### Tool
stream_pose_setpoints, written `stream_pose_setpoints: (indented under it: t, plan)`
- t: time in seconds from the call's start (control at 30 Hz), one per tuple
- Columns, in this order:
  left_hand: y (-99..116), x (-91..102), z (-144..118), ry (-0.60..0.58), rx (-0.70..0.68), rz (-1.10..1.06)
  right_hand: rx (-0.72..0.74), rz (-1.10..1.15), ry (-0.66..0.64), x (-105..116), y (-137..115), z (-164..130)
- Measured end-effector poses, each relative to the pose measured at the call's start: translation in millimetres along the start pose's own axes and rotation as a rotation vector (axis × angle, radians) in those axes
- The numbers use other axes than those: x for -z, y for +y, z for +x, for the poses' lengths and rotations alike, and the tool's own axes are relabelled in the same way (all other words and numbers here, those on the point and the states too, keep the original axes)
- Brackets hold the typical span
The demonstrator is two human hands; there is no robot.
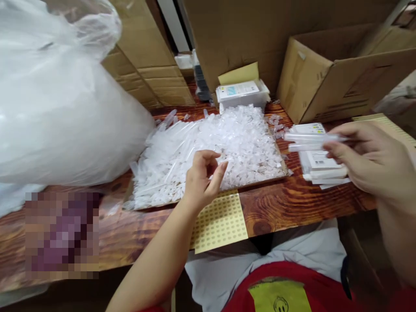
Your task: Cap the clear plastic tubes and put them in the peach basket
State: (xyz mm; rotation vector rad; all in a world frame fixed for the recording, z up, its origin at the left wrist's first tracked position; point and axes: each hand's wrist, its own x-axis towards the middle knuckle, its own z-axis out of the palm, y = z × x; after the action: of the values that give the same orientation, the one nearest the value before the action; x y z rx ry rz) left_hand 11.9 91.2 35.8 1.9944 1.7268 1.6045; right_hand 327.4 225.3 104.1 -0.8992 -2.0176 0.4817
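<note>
A heap of small clear plastic caps and tubes (227, 147) lies on a flat cardboard sheet on the wooden table (292, 199). My left hand (201, 180) hovers over the near edge of the heap, thumb and fingers pinched around a small clear piece. My right hand (370, 158) is to the right, holding two clear plastic tubes (308, 142) that point left, above a stack of white labelled packets (321, 167).
A big translucent plastic bag (58, 99) fills the left side. A yellow dotted sheet (221, 223) hangs over the table's front edge. An open cardboard box (344, 73) stands at the back right, a white labelled box (242, 95) behind the heap, more cartons at the back.
</note>
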Motion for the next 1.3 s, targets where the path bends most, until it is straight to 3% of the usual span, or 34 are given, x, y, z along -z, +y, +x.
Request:
stream_pose_setpoints:
  t: [0.13,0.2,0.27,0.4,0.6,0.67,0.8,0.87,0.93,1.07,1.23,1.3]
  plan:
    - [6.3,-0.4,3.4,0.045,-0.089,0.247,0.308,-0.529,0.186,63.2,57.9,-23.6]
    - [7.1,-2.0,5.3,0.064,-0.116,0.347,0.447,-0.702,0.212,82.6,84.2,-32.8]
    - [5.0,-4.0,7.3,0.067,-0.16,0.418,0.494,-0.745,0.225,93.1,105.2,-40.1]
    - [-3.1,-8.0,9.8,0.06,-0.249,0.511,0.362,-0.75,0.242,94.7,129.8,-51.5]
    - [-11.7,-11.2,6.7,-0.022,-0.279,0.655,-0.125,-0.678,0.287,88.2,138.0,-57.9]
    - [-13.2,-12.0,5.2,-0.056,-0.24,0.671,-0.131,-0.674,0.262,90.6,135.3,-55.6]
    - [-14.4,-14.1,3.4,-0.059,-0.161,0.652,0.07,-0.762,0.352,92.8,112.4,-41.1]
    - [-14.2,-14.8,2.9,-0.048,-0.157,0.651,0.178,-0.787,0.394,84.4,90.0,-29.3]
    - [-13.3,-15.1,2.7,-0.039,-0.167,0.666,0.263,-0.754,0.347,67.1,64.1,-16.3]
    - [-9.2,-14.9,2.1,-0.011,-0.187,0.663,0.335,-0.576,0.027,15.6,26.6,11.8]
    - [-2.6,-13.5,2.4,0.004,-0.172,0.6,0.165,-0.446,-0.387,-46.4,25.6,62.9]
    - [-0.9,-12.3,2.8,0.01,-0.169,0.583,0.097,-0.426,-0.472,-69.1,29.8,89.3]
